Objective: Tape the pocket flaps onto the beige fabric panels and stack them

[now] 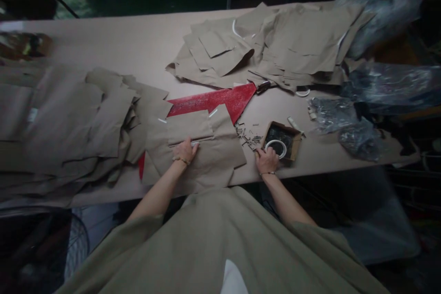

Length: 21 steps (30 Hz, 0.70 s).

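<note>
My left hand (185, 150) rests on a flat tan fabric piece (220, 161), with thumb and forefinger apart beside a long slit-like opening. A small pale bit shows by the thumb; I cannot tell what it is. Over to the right, my right hand (267, 161) has its fingers drawn together at the table, by the front left corner of a small cardboard box (295, 147). Whatever is between those fingertips is too small to make out. A white ring (283, 148) lies over the box. Small dark metal-looking strips (246, 140) are scattered just left of it.
A red sheet (206, 100) lies partly under the fabric. Layered tan pieces (79, 119) cover the left, and another heap (296, 41) the back. Clear plastic bags (361, 138) and a pale tube (294, 124) are at right. Below the table's left stands a wire-guarded fan (77, 239).
</note>
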Available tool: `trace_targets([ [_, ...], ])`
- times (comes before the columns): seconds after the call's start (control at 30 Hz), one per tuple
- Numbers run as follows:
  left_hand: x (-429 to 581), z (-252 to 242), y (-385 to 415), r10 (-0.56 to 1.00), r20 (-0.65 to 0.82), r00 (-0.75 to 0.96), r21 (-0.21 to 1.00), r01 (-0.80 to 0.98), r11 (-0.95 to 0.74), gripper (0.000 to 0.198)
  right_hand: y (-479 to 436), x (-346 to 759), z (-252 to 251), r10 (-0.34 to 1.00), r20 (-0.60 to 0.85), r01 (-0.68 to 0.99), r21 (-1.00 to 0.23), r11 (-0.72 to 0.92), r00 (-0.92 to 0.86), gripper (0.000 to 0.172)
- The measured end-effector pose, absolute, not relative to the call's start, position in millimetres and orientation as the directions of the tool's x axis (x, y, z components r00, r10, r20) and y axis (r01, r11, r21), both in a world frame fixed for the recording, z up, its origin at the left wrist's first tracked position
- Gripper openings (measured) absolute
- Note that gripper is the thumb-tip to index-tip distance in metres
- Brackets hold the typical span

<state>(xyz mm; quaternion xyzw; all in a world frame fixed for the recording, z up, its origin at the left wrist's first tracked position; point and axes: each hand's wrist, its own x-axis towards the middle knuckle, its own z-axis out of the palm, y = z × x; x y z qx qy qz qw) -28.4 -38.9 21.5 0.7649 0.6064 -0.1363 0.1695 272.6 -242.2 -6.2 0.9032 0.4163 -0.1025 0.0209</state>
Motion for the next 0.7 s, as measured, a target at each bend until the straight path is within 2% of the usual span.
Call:
trace_targets([
  [0.2,-49,18,-86,0.853,-0.43,0.295,0.182,0.954,-0.238,0.04,-238,264,-18,0.699,-0.192,0.703,-0.057,-0.709,0.689,0.039],
  [0.43,-71,12,-107,0.818,-0.488,0.305,0.212,0.95,-0.228,0.038,-234,251,-14,0.681,-0.132,0.69,0.025,-0.724,0.72,0.038],
  [0.57,-76,10,-102,0.794,-0.473,0.382,0.269,0.921,-0.283,0.035,-229,255,-11,0.715,-0.153,0.73,0.088,-0.678,0.682,0.036],
  [0.7,-78,11,-100,0.758,-0.467,0.455,0.312,0.887,-0.34,0.035,-233,263,0,0.76,-0.208,0.788,0.146,-0.598,0.616,0.043],
])
